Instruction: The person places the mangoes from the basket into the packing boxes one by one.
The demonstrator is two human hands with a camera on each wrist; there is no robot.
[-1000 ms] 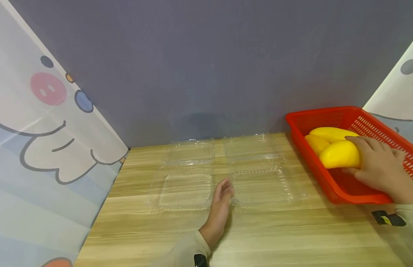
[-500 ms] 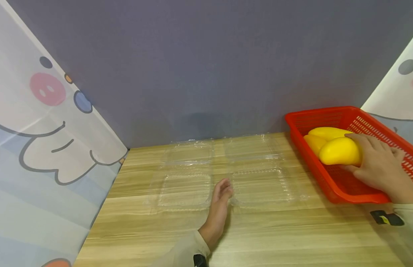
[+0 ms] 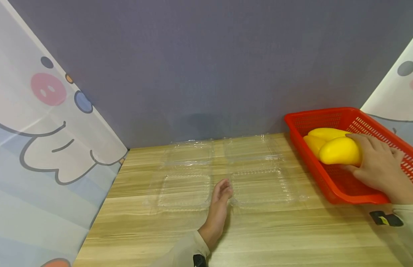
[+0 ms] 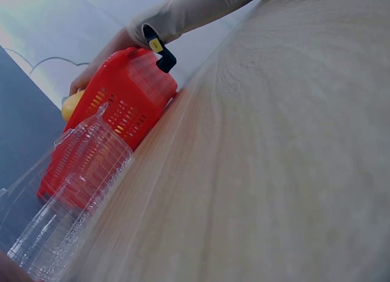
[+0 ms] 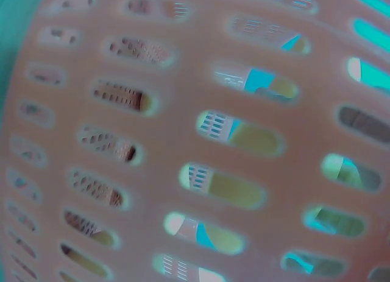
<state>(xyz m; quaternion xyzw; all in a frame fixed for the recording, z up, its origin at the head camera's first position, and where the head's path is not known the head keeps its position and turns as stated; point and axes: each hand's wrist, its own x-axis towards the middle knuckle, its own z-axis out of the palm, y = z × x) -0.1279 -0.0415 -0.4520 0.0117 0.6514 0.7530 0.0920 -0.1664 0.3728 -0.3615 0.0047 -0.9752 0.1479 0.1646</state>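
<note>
The nearest yellow mango [image 3: 339,151] is within the red basket [image 3: 359,199] at right, the right hand [image 3: 376,163] clasping its right end. It looks smooth and firm, probably light; a grip across its thick middle should slip least. Two more yellow mangoes [image 3: 326,132] lie beyond it, making three visible in one basket. Leftward, two clear containers [image 3: 184,209] lie unfolded on the surface [image 3: 276,237], likely thin and easily dented. Between them, well apart from the right, the left hand [image 3: 219,207] has loosely bent fingers, apparently holding nothing.

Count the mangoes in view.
3: the held mango in the right hand; the rear mango and left mango in the red basket. More may be hidden.
</note>
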